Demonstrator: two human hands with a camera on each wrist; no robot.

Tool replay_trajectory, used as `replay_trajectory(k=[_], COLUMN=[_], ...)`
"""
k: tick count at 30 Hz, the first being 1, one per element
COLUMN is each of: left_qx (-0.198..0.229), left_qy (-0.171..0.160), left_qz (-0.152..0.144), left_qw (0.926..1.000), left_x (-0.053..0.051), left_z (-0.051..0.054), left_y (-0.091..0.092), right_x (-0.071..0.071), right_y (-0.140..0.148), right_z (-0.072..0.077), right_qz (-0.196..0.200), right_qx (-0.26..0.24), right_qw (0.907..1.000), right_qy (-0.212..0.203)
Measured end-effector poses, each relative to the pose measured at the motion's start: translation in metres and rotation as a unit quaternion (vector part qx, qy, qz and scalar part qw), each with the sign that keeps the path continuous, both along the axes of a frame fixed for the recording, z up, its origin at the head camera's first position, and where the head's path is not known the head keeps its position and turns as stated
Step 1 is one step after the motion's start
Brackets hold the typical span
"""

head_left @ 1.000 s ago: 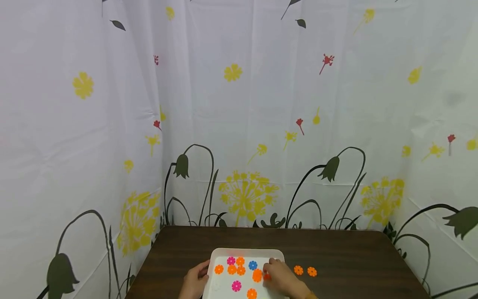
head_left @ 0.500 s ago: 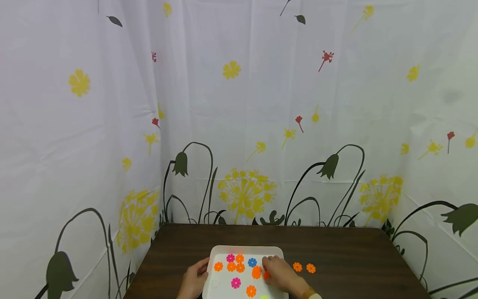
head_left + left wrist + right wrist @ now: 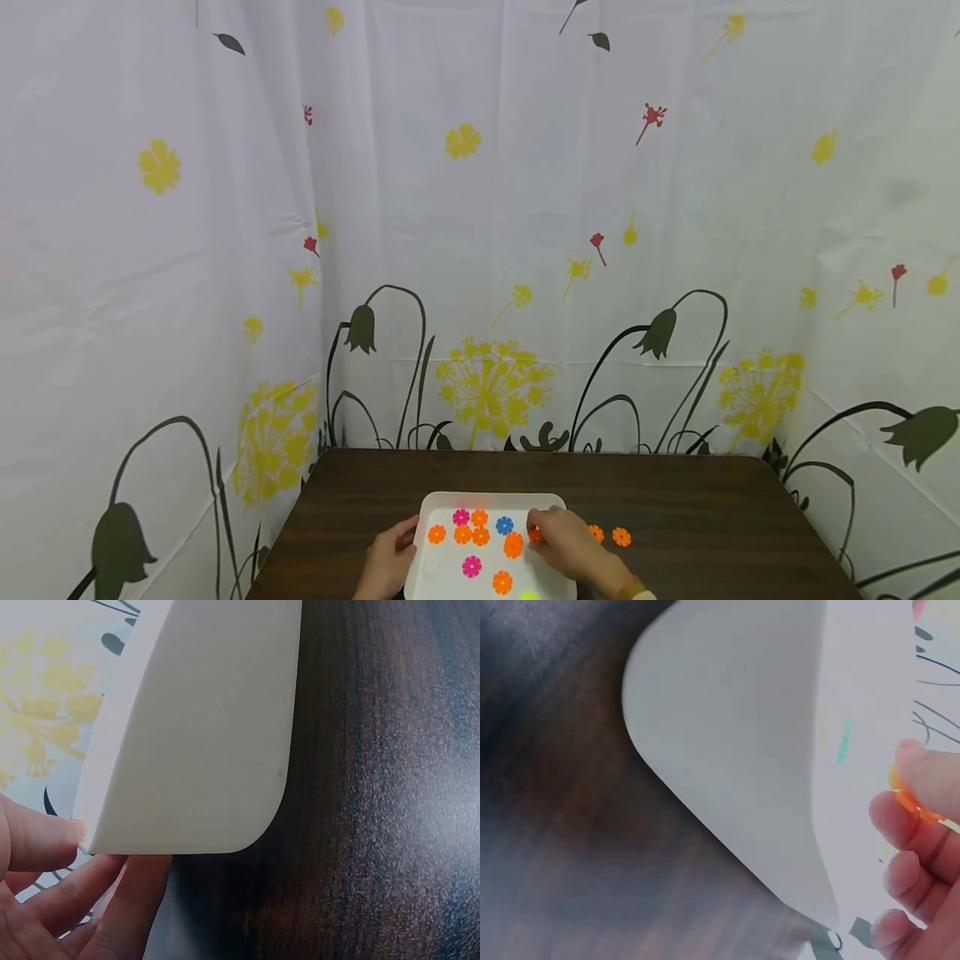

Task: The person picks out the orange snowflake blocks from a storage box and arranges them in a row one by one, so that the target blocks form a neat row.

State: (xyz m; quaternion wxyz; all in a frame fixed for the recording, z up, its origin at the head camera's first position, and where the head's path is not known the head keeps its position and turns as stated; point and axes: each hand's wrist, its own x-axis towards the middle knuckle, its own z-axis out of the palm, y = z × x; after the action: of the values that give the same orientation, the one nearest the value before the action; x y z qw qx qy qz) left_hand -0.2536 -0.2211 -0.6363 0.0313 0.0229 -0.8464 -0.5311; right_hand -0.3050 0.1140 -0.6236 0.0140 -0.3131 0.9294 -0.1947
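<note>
White cloth [image 3: 525,208] printed with yellow blooms and drooping grey-green bell flowers hangs behind the dark brown table [image 3: 697,533], and low in my head view I have a white tray [image 3: 491,499] between the person's two hands. At the tray's left side, the left hand [image 3: 386,560] grips it: my left wrist camera shows the thumb laid on the edge with the other fingers bent beneath. Over the tray's right side, the right hand [image 3: 564,543] pinches an orange disc [image 3: 909,801] between thumb and forefinger, the remaining fingers curled loosely. I catch a yellow bit [image 3: 895,776] peeking out beside that pinch, but I cannot tell whether it is a separate piece. Inside the tray I count two pink discs [image 3: 472,567], a blue disc [image 3: 505,526] and several orange pieces [image 3: 502,582], with a yellow-green piece [image 3: 529,596] cut off by the bottom of the view. One pink sits in a tight cluster with three oranges near the tray's far side. A loose orange pair [image 3: 622,537] lies on the table to the tray's right, one of them just beside the right hand.
</note>
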Motion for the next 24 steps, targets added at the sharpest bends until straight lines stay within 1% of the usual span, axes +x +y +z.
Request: replay_trajectory(k=[2,7,11,15,21,24], left_qx=[-0.004,-0.011,-0.014,-0.01,-0.005,-0.009], left_qy=[-0.002,-0.009,-0.01,-0.012,-0.015,-0.016], left_qz=[0.003,0.005,0.005,0.01,0.011,0.011], left_qw=[1.0,0.9999,0.9998,0.9998,0.9998,0.9998], left_x=[0.001,0.003,0.004,0.003,0.0,-0.001], left_z=[-0.001,-0.002,-0.002,0.001,0.001,0.0], left_y=[0.0,0.001,0.001,0.002,0.002,0.001], right_x=[0.001,0.007,0.011,0.012,0.014,0.014], right_y=[0.004,0.016,0.03,0.045,0.068,0.078], right_z=[0.003,0.011,0.015,0.018,0.019,0.018], right_qz=[0.0,0.002,-0.016,-0.037,-0.063,-0.078], right_qx=[-0.005,-0.034,-0.061,-0.081,-0.103,-0.103], right_qw=[1.0,0.9994,0.998,0.996,0.9927,0.9916], right_qy=[-0.006,-0.001,-0.006,-0.012,0.002,0.013])
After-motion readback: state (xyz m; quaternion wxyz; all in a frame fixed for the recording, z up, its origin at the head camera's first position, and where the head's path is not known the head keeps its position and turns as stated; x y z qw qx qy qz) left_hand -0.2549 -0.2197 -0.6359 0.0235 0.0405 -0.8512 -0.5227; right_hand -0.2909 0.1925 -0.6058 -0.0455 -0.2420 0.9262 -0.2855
